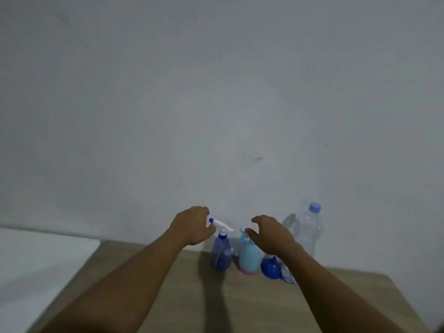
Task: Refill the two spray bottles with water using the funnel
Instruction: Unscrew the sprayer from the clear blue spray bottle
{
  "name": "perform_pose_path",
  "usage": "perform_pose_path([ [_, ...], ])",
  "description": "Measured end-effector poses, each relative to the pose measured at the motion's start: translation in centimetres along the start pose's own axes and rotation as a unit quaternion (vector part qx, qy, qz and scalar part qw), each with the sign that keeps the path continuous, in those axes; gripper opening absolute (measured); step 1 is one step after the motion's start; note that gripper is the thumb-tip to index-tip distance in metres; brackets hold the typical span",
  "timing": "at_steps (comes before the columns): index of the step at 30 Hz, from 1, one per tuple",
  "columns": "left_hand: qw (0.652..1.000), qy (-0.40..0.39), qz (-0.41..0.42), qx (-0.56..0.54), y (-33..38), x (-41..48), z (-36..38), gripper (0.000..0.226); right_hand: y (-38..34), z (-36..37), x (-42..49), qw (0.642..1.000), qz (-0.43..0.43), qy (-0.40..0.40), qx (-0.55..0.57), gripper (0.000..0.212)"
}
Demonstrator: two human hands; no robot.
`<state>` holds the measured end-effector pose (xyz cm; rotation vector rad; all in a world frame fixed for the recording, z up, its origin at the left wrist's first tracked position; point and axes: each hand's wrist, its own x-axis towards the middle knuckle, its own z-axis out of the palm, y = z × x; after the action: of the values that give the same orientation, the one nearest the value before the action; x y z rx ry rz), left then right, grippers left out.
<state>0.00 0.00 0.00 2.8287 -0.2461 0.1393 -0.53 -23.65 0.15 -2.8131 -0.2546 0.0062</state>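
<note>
Nearest to me both forearms stretch out over the wooden table [216, 304], and nothing is in either hand that I can see. My left hand [192, 225] is loosely curled, its fingers right at the white trigger head of the dark blue spray bottle [221, 253]; I cannot tell whether they already touch it. My right hand [271, 236] is spread open with the fingers arched, hovering just above the top of the light blue spray bottle [249, 257], apparently not gripping it.

The two spray bottles stand upright side by side, almost touching, near the far edge of the table. Just right of the light blue one the blue funnel [271, 267] lies on the table, partly behind my right wrist. Beside it I see a small patterned thing I cannot identify.

Farther back and to the right, against the wall [216, 92], stands the clear water bottle [307, 229] with its pale blue cap on.

I judge the task as barely begun: both spray heads look screwed on, the funnel is untouched, the water bottle is capped. Everything is left: unscrew both heads, seat the funnel, pour, and close up.
</note>
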Motion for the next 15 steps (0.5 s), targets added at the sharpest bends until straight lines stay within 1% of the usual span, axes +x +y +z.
perform_pose_path([
  [2,1.0,-0.018,-0.015,-0.021,-1.1,0.1,2.2,0.038,0.2,2.2,0.8,1.0,0.001,-0.011,0.022,0.042],
  [5,0.997,-0.043,-0.038,-0.051,-2.4,0.3,6.3,0.033,0.4,5.5,1.9,0.999,0.014,-0.028,0.036,0.044],
  [11,0.987,-0.086,-0.071,-0.12,-3.8,2.1,11.9,0.06,0.1,9.4,6.1,0.996,0.002,0.002,0.09,0.017],
  [13,0.983,-0.094,-0.078,-0.137,-3.9,2.6,13.3,0.06,0.0,10.3,7.5,0.996,-0.008,0.01,0.089,0.006],
  [15,0.982,-0.088,-0.084,-0.147,-3.8,3.1,14.3,0.051,-0.2,10.8,8.9,0.996,-0.009,0.007,0.09,0.007],
])
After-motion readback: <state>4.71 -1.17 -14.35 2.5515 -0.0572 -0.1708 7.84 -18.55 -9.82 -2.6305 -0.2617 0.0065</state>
